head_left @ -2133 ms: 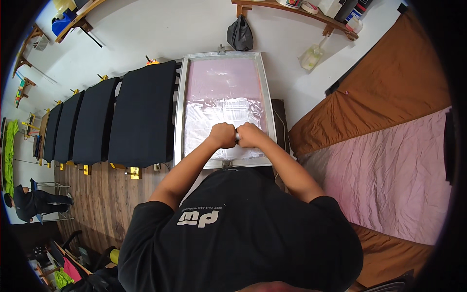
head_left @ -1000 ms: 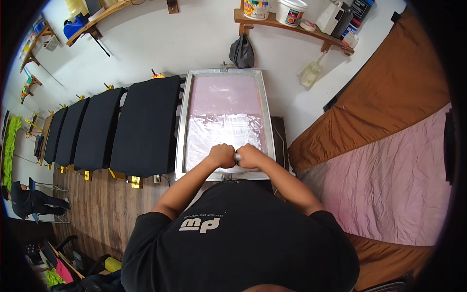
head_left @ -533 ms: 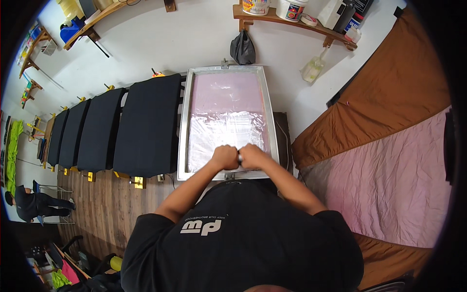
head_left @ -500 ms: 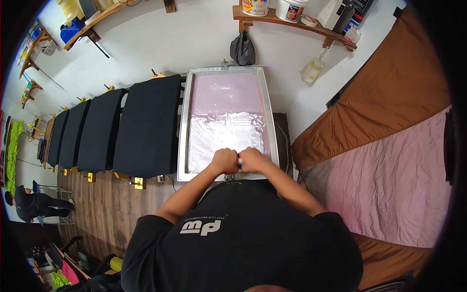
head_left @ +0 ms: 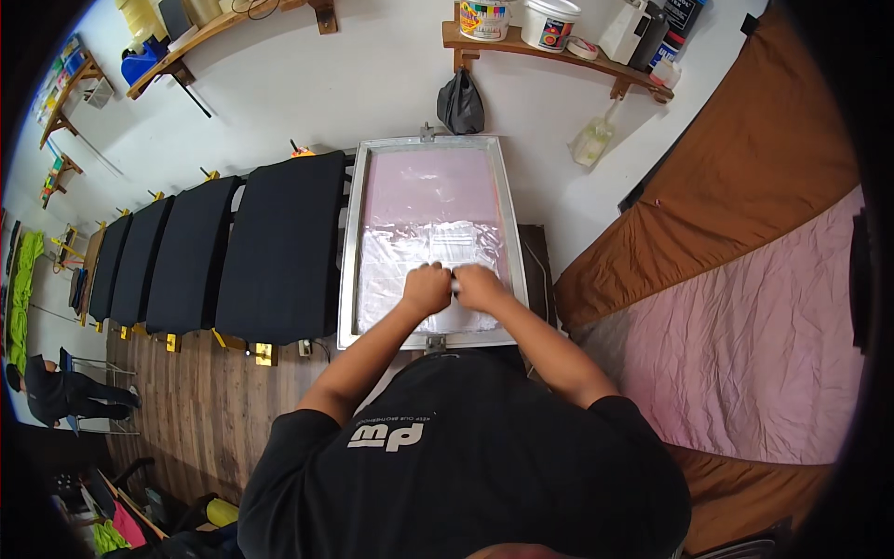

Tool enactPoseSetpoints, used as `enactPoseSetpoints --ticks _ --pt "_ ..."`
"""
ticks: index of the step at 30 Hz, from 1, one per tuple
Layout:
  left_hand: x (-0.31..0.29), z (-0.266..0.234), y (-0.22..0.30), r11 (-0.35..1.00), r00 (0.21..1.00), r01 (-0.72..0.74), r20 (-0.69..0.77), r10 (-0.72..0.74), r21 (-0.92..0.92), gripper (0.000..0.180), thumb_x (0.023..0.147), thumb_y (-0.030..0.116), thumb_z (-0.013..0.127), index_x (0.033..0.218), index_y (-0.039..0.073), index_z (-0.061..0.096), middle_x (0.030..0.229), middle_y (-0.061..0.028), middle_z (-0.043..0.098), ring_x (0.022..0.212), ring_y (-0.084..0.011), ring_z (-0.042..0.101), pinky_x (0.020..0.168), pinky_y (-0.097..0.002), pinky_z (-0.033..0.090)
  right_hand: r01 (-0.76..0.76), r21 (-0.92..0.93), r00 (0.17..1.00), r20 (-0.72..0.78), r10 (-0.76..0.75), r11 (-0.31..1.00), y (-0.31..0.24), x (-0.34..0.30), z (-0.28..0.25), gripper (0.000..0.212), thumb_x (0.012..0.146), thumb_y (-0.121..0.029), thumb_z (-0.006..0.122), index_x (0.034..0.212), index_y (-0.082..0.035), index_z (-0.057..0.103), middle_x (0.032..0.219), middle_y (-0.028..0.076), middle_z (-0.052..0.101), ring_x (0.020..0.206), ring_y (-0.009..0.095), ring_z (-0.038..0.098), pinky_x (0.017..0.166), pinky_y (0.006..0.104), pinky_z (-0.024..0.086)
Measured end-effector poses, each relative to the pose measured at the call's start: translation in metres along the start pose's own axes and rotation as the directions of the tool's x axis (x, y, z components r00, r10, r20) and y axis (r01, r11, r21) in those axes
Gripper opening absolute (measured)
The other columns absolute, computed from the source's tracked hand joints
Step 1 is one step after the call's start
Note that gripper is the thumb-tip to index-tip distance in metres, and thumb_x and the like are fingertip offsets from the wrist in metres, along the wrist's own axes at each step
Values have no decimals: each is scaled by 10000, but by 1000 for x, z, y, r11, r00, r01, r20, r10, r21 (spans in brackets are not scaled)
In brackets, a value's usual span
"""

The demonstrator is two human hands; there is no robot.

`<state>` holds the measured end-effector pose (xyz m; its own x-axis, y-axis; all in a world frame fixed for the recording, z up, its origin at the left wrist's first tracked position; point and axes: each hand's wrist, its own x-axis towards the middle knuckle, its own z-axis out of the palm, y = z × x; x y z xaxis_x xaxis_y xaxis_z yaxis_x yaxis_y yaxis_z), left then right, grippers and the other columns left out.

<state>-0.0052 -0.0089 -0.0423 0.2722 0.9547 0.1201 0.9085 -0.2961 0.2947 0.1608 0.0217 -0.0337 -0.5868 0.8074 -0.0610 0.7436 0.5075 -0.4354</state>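
In front of me lies a metal-framed printing screen (head_left: 348,256) with a pink mesh (head_left: 433,186). The mesh's nearer half looks shiny and wrinkled, like clear film. Above this near part, my left hand (head_left: 428,289) and my right hand (head_left: 479,287) are side by side, both closed. A small dark and grey piece (head_left: 454,284) shows between them; the rest of what they grip is hidden under the fingers. Left of the screen stands a row of several platens covered in black cloth (head_left: 282,247).
Wooden shelves with tubs (head_left: 549,23) and bottles hang on the wall, a dark bag (head_left: 462,102) below one. Brown and pink cloth (head_left: 726,326) spreads along the right. Another person (head_left: 74,391) in dark clothes is at the far left.
Both hands have moved a little farther from me over the mesh, still closed and close together. The view has shifted slightly.
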Motion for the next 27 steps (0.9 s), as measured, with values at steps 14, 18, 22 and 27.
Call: enactPoseSetpoints --ticks 14,18,22,27 --pt "-10 -23 16 993 922 113 377 -93 -30 255 746 317 697 829 85 763 869 -195 740 856 -372 732 764 -482 592 81 -28 957 282 -70 996 0 -15 -14 215 679 -151 689 827 -5 747 875 262 710 870 418 709 810 482 577" --pt "23 -11 -3 996 985 86 153 -80 -30 159 746 196 651 811 87 747 871 -185 733 828 -374 727 737 -474 592 97 -53 994 54 -94 994 8 17 -19 159 709 -81 665 845 -26 727 868 240 712 857 429 699 807 502 571" --pt "23 -7 -1 996 971 87 223 -85 -2 169 713 211 676 793 80 747 830 -187 734 790 -375 728 720 -465 596 67 -64 991 119 -59 996 8 13 -17 193 683 -125 669 829 -5 707 846 247 705 824 444 688 799 503 571" --pt "-11 -9 10 1000 950 -26 312 28 -10 211 684 257 697 704 49 719 752 -208 716 726 -379 725 695 -470 593 106 -62 973 213 -90 992 1 -19 3 197 670 -155 702 792 -4 735 810 251 706 800 425 704 776 487 586"
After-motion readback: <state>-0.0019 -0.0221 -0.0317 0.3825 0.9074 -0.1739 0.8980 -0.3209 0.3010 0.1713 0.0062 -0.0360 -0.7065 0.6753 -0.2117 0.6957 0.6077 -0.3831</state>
